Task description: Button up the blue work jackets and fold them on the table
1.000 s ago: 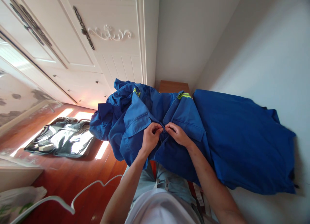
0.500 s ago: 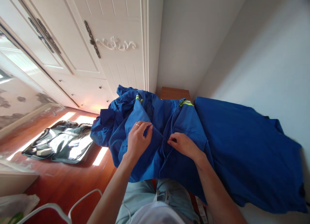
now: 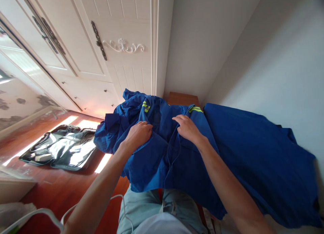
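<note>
A blue work jacket (image 3: 154, 163) with yellow-green reflective strips near its shoulders lies spread in front of my legs, its buttoned front edge running down the middle. My left hand (image 3: 139, 134) is closed on cloth of the left front panel; the fingertips are partly hidden. Over the upper right panel is my right hand (image 3: 188, 127), index finger stretched out and thumb apart from it, close to the collar opening. Bunched blue cloth (image 3: 108, 132) lies left of the jacket. To its right a larger blue cloth (image 3: 258, 159) is spread flat.
A white wardrobe (image 3: 126, 24) with dark handles stands at the back left. On the red wooden floor (image 3: 50, 183) lies an open suitcase (image 3: 65, 148). A white cable (image 3: 45, 212) curves at the lower left. A wooden piece (image 3: 183, 98) shows behind the jacket, beside a wall (image 3: 278, 68).
Both hands have moved up the jacket towards the shoulders. The right hand's fingers have come apart from a pinch. The left front panel has shifted, and its reflective strip shows more.
</note>
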Demonstrator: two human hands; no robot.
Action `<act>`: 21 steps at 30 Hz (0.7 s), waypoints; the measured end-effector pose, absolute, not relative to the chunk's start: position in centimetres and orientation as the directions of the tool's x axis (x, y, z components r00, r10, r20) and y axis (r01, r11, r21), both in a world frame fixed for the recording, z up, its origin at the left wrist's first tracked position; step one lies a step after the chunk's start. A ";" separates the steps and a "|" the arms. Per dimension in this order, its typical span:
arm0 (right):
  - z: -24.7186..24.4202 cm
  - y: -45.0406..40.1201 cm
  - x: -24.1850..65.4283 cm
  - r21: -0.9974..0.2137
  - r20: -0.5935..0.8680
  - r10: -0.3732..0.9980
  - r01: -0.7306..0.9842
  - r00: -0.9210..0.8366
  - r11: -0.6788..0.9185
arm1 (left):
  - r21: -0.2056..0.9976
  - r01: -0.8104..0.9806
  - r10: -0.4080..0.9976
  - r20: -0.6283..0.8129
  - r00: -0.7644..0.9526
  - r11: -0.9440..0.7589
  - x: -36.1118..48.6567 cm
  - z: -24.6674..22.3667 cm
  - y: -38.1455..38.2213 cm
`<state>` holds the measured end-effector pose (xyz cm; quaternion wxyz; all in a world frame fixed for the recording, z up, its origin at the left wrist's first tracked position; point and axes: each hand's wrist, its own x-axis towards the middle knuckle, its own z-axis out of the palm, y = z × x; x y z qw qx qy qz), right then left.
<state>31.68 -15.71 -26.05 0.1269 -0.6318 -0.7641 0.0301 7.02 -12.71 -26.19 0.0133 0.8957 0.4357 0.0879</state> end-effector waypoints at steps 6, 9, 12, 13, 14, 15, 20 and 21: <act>-26.0 -12.7 32.6 0.031 -0.171 0.923 0.935 -0.343 0.353 | 0.123 0.547 0.534 -0.127 0.836 -0.828 8.4 -25.9 -9.0; -25.4 -12.4 33.9 0.020 -0.245 0.904 0.930 -0.351 0.367 | 0.142 0.495 0.454 -0.247 0.856 -0.857 8.8 -25.5 -7.2; -24.8 -12.7 35.1 -0.030 -0.248 0.905 0.937 -0.345 0.349 | 0.122 0.473 0.410 -0.343 0.845 -0.873 9.0 -25.1 -5.9; -24.7 -12.9 35.4 -0.043 -0.233 0.911 0.939 -0.341 0.341 | 0.126 0.475 0.405 -0.363 0.839 -0.871 9.0 -24.9 -5.6; -24.7 -13.0 35.7 -0.055 -0.216 0.915 0.939 -0.342 0.338 | 0.143 0.482 0.402 -0.379 0.833 -0.864 9.1 -24.8 -5.3; -24.6 -13.2 35.9 -0.066 -0.197 0.917 0.938 -0.348 0.341 | 0.170 0.495 0.402 -0.394 0.827 -0.852 9.2 -24.6 -5.0; -25.1 -13.7 36.7 -0.178 -0.144 0.900 0.905 -0.412 0.386 | 0.379 0.520 0.345 -0.441 0.829 -0.765 9.0 -23.5 -3.9; -25.2 -13.7 37.0 -0.226 -0.152 0.890 0.891 -0.431 0.393 | 0.421 0.521 0.336 -0.439 0.833 -0.743 8.8 -23.2 -3.7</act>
